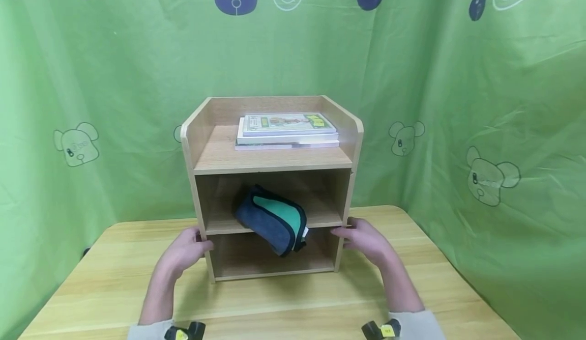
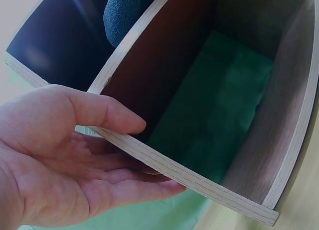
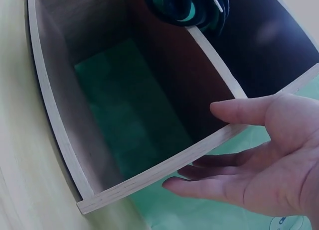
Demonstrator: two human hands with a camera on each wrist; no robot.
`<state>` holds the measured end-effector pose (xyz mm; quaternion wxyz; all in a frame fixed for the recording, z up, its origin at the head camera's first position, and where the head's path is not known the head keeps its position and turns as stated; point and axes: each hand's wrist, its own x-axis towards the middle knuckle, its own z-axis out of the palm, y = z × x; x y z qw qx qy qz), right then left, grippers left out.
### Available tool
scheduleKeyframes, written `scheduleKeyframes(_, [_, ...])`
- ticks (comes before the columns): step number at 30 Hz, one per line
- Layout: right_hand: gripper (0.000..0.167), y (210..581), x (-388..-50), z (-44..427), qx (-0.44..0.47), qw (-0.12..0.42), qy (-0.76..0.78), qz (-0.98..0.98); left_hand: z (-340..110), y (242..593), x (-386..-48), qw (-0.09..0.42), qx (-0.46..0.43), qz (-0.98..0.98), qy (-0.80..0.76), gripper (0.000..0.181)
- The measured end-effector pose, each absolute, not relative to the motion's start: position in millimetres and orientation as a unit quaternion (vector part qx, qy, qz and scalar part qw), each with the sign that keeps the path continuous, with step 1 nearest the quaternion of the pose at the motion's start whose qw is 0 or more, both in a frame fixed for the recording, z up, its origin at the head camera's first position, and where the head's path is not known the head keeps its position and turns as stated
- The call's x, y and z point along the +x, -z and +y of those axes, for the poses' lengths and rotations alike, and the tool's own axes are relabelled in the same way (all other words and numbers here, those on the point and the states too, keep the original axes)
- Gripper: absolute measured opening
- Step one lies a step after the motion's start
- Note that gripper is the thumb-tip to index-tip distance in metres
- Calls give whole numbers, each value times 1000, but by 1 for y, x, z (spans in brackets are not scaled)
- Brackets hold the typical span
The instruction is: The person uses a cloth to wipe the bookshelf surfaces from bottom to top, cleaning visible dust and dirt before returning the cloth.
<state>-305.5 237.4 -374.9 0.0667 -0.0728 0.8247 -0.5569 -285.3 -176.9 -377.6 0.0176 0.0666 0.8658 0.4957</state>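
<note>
A small light-wood desk shelf (image 1: 273, 169) stands on the table before me. My left hand (image 1: 185, 251) grips its left side panel low down. In the left wrist view the thumb lies on the panel's inner side and the fingers lie along its outside. My right hand (image 1: 366, 241) holds the right side panel in the same way, thumb inside, fingers outside. A blue and green pencil case (image 1: 274, 218) lies slantwise on the middle board, its front end jutting past the edge. Stacked books (image 1: 288, 131) lie flat on the top board.
The wooden table (image 1: 274, 309) extends around the shelf on both sides and in front. A green curtain (image 1: 151, 75) printed with bears and smiley faces hangs behind the table and along its sides.
</note>
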Motion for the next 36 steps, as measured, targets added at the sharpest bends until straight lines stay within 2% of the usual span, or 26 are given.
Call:
scheduleKeyframes(27, [65,385,-307,242,-44,44,554,830,-175,369,-281,7,86,865,-494,45])
scheduleKeyframes(32, [67,385,-306,241,-43,47,552,831,-178,353,-271,-23,98,894,-436,40])
scheduleKeyframes(36, [68,384,-306,240,-42,48,546,836,-180,334,-255,-72,69,922,-374,36])
